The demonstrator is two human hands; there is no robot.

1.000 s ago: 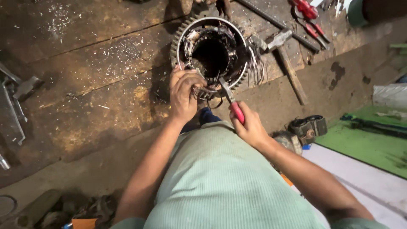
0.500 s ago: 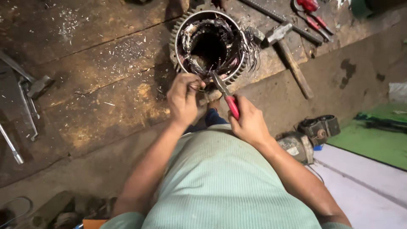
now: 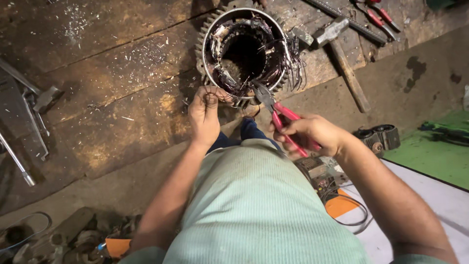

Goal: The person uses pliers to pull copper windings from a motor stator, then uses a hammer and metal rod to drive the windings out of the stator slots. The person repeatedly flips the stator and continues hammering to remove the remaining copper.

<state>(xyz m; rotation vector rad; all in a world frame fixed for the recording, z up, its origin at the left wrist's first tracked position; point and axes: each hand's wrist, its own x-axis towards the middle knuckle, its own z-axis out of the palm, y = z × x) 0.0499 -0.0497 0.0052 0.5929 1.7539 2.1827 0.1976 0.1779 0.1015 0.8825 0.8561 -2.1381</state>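
We are over a dark, worn wooden workbench (image 3: 112, 98) flecked with pale metal shavings, its front edge dropping to a concrete floor. A motor stator (image 3: 244, 49) lies on the bench near that edge, just beyond both hands, with its round bore facing up at us, so its axis stands roughly upright; a toothed ring shows round its outer wall and tangled copper windings (image 3: 288, 61) spill over the rim. Our right hand (image 3: 312, 137) is closed around the red handles of a pair of pliers (image 3: 278, 115), whose long axis runs from that grip up and leftward, the nose reaching the near rim of the stator; we judge the angle lets the tip get in among the wires, though we cannot tell whether the jaws are biting anything. Our left hand (image 3: 205, 115), just left of the pliers' nose, has its fingers pinched on a dark tuft of wire at the rim, seemingly to steady the strands. Beyond the stator, farther from the grip, lies a hammer (image 3: 337, 54) with its handle slanting towards the bench edge, and second red-handled pliers (image 3: 381, 17) beside it.
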